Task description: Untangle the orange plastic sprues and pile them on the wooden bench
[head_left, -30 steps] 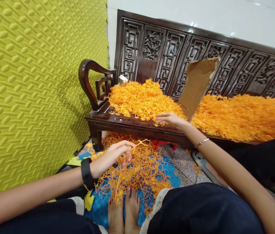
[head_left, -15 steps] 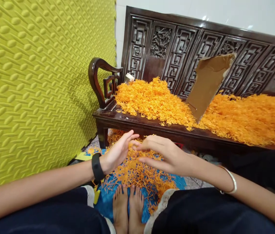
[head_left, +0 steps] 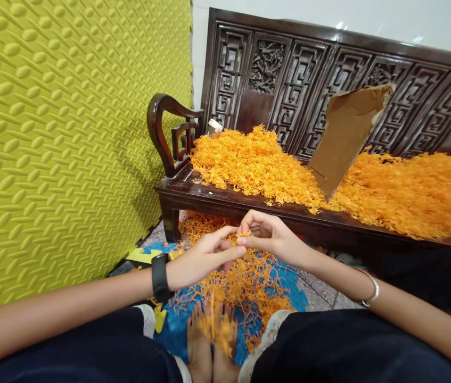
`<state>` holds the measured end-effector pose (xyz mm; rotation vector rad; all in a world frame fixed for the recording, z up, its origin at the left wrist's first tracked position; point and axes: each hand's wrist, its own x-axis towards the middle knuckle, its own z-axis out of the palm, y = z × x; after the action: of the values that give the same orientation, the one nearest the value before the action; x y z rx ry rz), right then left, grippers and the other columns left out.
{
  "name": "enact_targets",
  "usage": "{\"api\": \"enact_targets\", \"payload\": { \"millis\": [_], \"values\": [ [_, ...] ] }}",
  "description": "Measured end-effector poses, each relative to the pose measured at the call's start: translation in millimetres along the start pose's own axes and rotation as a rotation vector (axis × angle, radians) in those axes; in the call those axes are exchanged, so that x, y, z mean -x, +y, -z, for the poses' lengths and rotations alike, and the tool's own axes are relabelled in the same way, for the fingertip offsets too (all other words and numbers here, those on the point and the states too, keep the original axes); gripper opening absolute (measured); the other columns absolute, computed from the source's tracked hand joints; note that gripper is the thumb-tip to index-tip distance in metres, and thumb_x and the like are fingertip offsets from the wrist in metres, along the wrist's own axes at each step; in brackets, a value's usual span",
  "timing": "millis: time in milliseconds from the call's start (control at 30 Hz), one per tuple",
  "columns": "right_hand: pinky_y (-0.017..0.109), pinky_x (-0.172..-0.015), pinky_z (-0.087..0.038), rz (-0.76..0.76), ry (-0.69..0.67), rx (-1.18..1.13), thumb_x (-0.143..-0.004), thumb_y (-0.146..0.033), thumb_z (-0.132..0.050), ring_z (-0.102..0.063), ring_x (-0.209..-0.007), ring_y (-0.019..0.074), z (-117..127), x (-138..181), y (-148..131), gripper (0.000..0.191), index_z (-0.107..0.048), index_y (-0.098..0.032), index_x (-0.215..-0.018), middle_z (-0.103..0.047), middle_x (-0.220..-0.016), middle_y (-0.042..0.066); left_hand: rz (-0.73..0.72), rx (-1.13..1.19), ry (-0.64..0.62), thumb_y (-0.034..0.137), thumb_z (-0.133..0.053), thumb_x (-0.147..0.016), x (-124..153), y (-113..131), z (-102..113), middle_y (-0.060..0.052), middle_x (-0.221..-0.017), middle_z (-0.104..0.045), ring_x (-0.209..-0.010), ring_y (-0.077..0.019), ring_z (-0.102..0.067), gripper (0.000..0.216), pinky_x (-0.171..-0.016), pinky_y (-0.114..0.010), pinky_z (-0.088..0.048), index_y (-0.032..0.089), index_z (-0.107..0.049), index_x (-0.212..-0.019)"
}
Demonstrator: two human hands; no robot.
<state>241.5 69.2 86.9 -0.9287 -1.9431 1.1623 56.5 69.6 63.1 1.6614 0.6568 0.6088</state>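
My left hand point(head_left: 211, 252), with a black band on its wrist, meets my right hand point(head_left: 269, 234) in front of the bench. Between their fingertips is a small orange piece point(head_left: 244, 234), thin and partly covered by the fingers. My right thumb and forefinger pinch it; my left thumb and forefinger close on it from the other side. Below my hands a blurred clump of orange strands point(head_left: 217, 324) hangs in the air over my feet. More thin orange strands point(head_left: 245, 276) lie tangled on the blue mat point(head_left: 295, 282).
A dark carved wooden bench point(head_left: 217, 197) bears a heap of small orange pieces point(head_left: 249, 159) and another heap point(head_left: 417, 191). A cardboard sheet point(head_left: 341, 138) stands slanted between them. A yellow textured mat point(head_left: 69, 149) rises on the left. Dark cloth point(head_left: 436, 276) lies at right.
My hands were apart with loose fingers; now they have come together, pinching a small orange piece. A clump of strands has dropped below them. A brown shape at the right edge is gone.
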Motion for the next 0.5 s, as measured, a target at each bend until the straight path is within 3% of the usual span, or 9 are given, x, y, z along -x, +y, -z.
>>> {"api": "enact_targets", "payload": {
  "millis": [133,300,500],
  "values": [
    [0.023,-0.060,-0.040,0.087,0.018,0.163,-0.078,-0.027,-0.060,-0.049,-0.063,0.0084,6,3,0,0.016,-0.050,-0.015,-0.074,-0.053,-0.069,-0.001,-0.040,-0.225,0.008,0.043,-0.049,-0.083,1,0,8,0.007,-0.053,-0.026,-0.050,-0.0074,-0.023,0.035,-0.047,-0.023,-0.017,0.012,-0.060,-0.072],
    [0.021,-0.058,-0.036,0.188,0.052,0.317,-0.081,-0.024,-0.056,-0.045,-0.061,0.0070,12,4,-2,0.014,-0.050,-0.015,-0.071,-0.051,-0.065,-0.002,-0.076,-0.311,0.012,0.037,-0.045,-0.085,4,10,11,0.004,-0.057,-0.043,-0.055,-0.0090,-0.035,0.033,-0.053,-0.022,-0.029,0.012,-0.063,-0.074],
    [0.022,-0.055,-0.035,0.171,0.086,0.250,-0.081,-0.025,-0.055,-0.045,-0.058,0.0068,17,-2,-5,0.015,-0.050,-0.015,-0.071,-0.049,-0.063,-0.003,-0.092,-0.292,0.069,0.035,-0.043,-0.085,2,19,8,0.001,-0.066,-0.055,-0.065,-0.0117,-0.046,0.031,-0.064,-0.023,-0.037,0.013,-0.061,-0.071]
  ]
}}
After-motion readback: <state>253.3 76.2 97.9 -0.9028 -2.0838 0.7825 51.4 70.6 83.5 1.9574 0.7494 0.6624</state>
